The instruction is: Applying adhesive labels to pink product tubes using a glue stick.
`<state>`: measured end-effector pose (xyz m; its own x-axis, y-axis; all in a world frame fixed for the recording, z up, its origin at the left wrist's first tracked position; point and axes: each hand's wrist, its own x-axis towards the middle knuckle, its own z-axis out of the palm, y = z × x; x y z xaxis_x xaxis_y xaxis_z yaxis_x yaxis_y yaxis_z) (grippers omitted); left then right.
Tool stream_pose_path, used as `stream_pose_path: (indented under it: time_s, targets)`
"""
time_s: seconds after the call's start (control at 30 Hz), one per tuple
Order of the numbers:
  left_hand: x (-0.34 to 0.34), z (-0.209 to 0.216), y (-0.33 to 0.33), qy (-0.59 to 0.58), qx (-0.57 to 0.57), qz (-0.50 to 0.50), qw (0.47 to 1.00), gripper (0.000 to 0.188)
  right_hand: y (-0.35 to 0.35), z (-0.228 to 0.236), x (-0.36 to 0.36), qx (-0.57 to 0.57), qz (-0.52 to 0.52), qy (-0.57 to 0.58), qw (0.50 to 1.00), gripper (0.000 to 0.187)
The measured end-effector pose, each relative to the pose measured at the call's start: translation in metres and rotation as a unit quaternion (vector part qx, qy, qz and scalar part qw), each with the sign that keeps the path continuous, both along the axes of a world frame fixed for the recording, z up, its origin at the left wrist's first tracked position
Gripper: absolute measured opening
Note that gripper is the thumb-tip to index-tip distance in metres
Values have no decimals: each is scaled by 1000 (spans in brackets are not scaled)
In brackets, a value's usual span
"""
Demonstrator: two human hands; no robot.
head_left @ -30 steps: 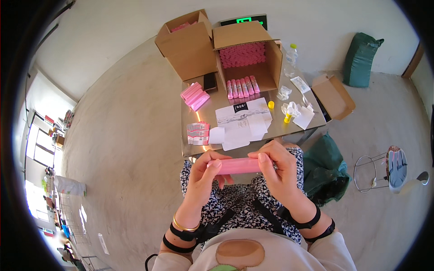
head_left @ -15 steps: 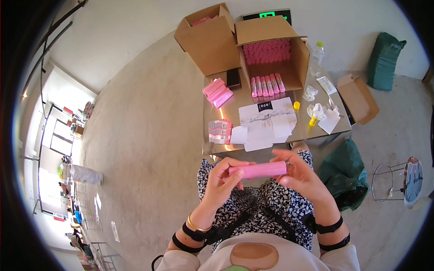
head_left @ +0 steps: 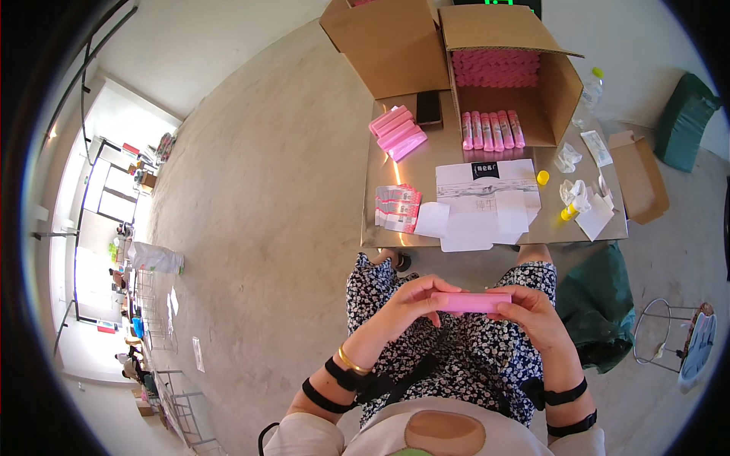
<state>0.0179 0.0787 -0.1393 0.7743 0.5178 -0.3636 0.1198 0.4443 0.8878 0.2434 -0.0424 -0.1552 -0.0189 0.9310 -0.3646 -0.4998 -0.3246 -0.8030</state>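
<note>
A pink tube-shaped roll (head_left: 473, 302) lies level above my lap, held at both ends. My left hand (head_left: 422, 302) is closed round its left end, thumb and fingers pinching it. On the right end, my right hand (head_left: 525, 310) grips with thumb below and fingers above. Beyond them on the metal table (head_left: 380, 171) are a stack of plain pink rolls (head_left: 398, 131), a fanned pile of pink-and-grey labels (head_left: 398, 207) and a flattened white carton sheet (head_left: 487, 201).
An open cardboard box (head_left: 551, 99) holds many pink rolls, with a row of printed pink tubes (head_left: 493, 131) at its front. Another carton (head_left: 395, 53) and a dark phone (head_left: 429, 108) stand left. A yellow glue stick (head_left: 569, 212), yellow cap (head_left: 543, 177), and green bag (head_left: 597, 308) are right.
My right hand has gone from loosely spread beside the roll to gripping its right end. The view has shifted, so the table appears farther right and higher.
</note>
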Motion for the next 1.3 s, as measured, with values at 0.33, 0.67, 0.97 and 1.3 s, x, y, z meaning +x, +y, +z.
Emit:
stream_pose_path:
  time_s: [0.33, 0.67, 0.97, 1.3]
  targets:
    - [16, -142, 89, 173, -116, 287, 935, 33, 7, -22, 44, -34, -180, -31, 983, 29]
    - [27, -169, 74, 46, -103, 419, 901, 14, 26, -20, 26, 2, -200, -20, 980, 29]
    - [42, -22, -8, -107, -65, 286, 950, 29, 29, 23, -8, 61, -170, -19, 983, 35]
    - [36, 50, -59, -233, 46, 166, 957, 36, -9, 77, -25, 191, -236, 26, 952, 25]
